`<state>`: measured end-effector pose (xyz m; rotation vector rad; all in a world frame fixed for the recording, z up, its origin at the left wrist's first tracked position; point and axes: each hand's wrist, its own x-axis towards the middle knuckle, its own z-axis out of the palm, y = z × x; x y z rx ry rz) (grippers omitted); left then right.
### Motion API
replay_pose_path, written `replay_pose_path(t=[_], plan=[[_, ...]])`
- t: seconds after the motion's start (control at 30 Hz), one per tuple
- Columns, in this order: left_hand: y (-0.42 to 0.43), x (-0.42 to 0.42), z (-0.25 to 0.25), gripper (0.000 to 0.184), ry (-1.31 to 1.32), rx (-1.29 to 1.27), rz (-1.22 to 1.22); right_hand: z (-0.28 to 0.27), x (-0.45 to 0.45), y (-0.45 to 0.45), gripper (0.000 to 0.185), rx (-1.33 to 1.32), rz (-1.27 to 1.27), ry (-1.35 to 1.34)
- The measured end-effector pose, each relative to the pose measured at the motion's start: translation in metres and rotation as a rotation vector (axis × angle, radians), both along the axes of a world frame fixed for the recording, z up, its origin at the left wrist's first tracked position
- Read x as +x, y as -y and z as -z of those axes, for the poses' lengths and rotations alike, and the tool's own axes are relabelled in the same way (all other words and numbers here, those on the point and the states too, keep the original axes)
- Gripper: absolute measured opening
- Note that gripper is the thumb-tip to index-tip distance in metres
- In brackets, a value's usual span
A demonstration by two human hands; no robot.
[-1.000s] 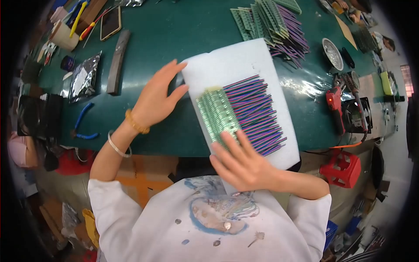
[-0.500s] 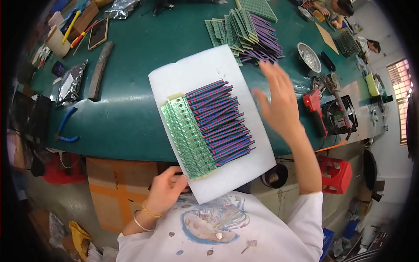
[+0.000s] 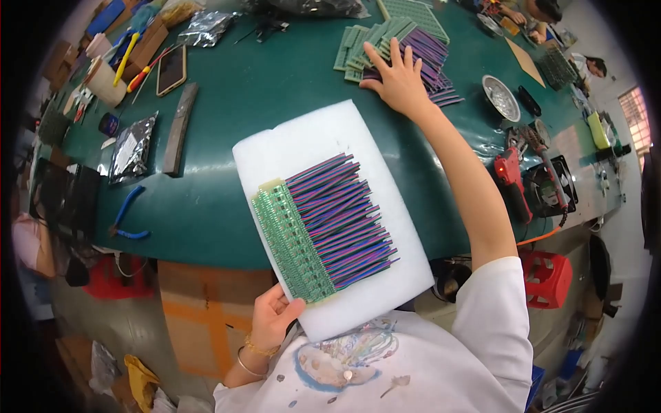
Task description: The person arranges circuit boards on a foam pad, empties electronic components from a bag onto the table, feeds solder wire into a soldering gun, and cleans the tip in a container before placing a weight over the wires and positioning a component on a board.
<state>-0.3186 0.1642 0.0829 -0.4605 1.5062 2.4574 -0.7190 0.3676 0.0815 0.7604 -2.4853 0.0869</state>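
A white foam sheet lies tilted across the table's front edge. On it rests a row of green circuit boards, packed side by side, their purple, blue and black wires pointing right. My left hand grips the sheet's lower left edge, thumb on top by the lowest board; its other fingers are partly hidden. At the back, my right hand reaches over a loose pile of wired circuit boards with fingers spread. It touches or hovers just above the pile; I cannot tell which.
To the right stand a metal bowl, a red soldering tool and a small fan. At left lie blue pliers, a grey bar, a silver bag and a phone. People sit at the far right.
My right hand has moved from beside the foam up and away to the board pile. My left thumb now sits on the foam's edge. The view has shifted slightly.
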Motion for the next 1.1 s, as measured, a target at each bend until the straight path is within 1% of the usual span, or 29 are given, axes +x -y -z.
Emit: replay_pose_path(t=[0.03,0.1,0.17,0.23,0.3,0.37,0.4,0.43,0.47,0.5,0.57,0.63,0.67,0.7,0.73,0.77,0.8,0.83,0.87,0.9,0.97,1.0,1.07,1.1], plan=[[-0.003,-0.003,-0.003,0.036,0.011,0.007,-0.008,0.001,-0.004,0.009,0.075,0.003,0.031,-0.005],[-0.011,-0.007,-0.002,0.037,0.023,0.019,-0.036,-0.012,-0.005,0.011,0.074,-0.015,0.059,0.158],[-0.021,-0.013,0.008,0.038,-0.064,0.065,-0.004,-0.034,0.011,0.007,0.075,-0.181,-0.06,0.262],[-0.033,-0.02,0.01,0.039,-0.068,0.085,0.005,-0.076,0.065,0.005,0.077,-0.363,-0.42,0.576],[-0.042,-0.028,0.012,0.036,-0.047,0.048,0.198,-0.089,0.121,0.003,0.079,-0.242,-0.616,0.634],[-0.048,-0.039,0.01,0.035,0.124,0.261,0.434,-0.102,0.177,-0.001,0.084,0.037,-0.616,0.601],[-0.055,-0.044,0.001,0.035,0.132,0.288,0.5,-0.104,0.197,-0.003,0.089,0.11,-0.584,0.649],[-0.065,-0.047,0.005,0.036,0.083,0.286,0.575,-0.104,0.212,-0.006,0.094,0.184,-0.549,0.695],[-0.076,-0.052,0.004,0.035,0.091,0.271,0.61,-0.098,0.223,-0.011,0.096,0.181,-0.512,0.751],[-0.09,-0.059,0.002,0.034,0.097,0.256,0.644,-0.095,0.23,-0.016,0.096,0.178,-0.502,0.756],[-0.123,-0.069,0.01,0.032,0.112,0.207,0.757,-0.089,0.24,-0.026,0.097,0.182,-0.385,0.742],[-0.164,-0.079,0.021,0.032,-0.036,0.176,0.764,-0.082,0.241,-0.038,0.096,0.155,-0.321,0.73],[-0.17,-0.079,0.022,0.032,-0.035,0.182,0.777,-0.08,0.238,-0.045,0.097,0.123,-0.307,0.747],[-0.175,-0.082,0.018,0.032,-0.337,-0.065,0.79,-0.079,0.236,-0.052,0.098,0.094,-0.291,0.759],[-0.175,-0.088,0.003,0.033,-0.64,-0.312,0.779,-0.079,0.237,-0.057,0.098,0.097,-0.276,0.756],[-0.157,-0.086,-0.01,0.033,-0.643,-0.322,0.915,-0.078,0.238,-0.063,0.098,0.107,-0.244,0.729],[-0.119,-0.086,-0.032,0.033,-0.643,-0.337,1.049,-0.077,0.239,-0.067,0.098,0.114,-0.215,0.7],[-0.093,-0.076,-0.037,0.028,-0.747,-0.292,0.772,-0.077,0.238,-0.072,0.098,0.111,-0.211,0.695],[-0.061,-0.074,-0.049,0.031,-0.762,-0.374,0.553,-0.076,0.237,-0.077,0.097,0.078,-0.211,0.704],[-0.029,-0.072,-0.056,0.041,-0.614,-0.53,0.479,-0.074,0.237,-0.081,0.097,0.042,-0.209,0.716],[0.003,-0.08,-0.062,0.051,-0.715,-1.369,0.186,-0.074,0.238,-0.086,0.095,0.0,-0.221,0.716],[0.013,-0.085,-0.057,0.051,-0.712,-1.371,0.186,-0.074,0.238,-0.087,0.093,0.032,-0.222,0.703],[0.024,-0.091,-0.041,0.058,-0.733,-1.446,0.472,-0.074,0.238,-0.088,0.091,0.064,-0.229,0.692],[0.021,-0.091,-0.037,0.058,-0.732,-1.448,0.47,-0.073,0.237,-0.089,0.086,0.047,-0.253,0.634]])
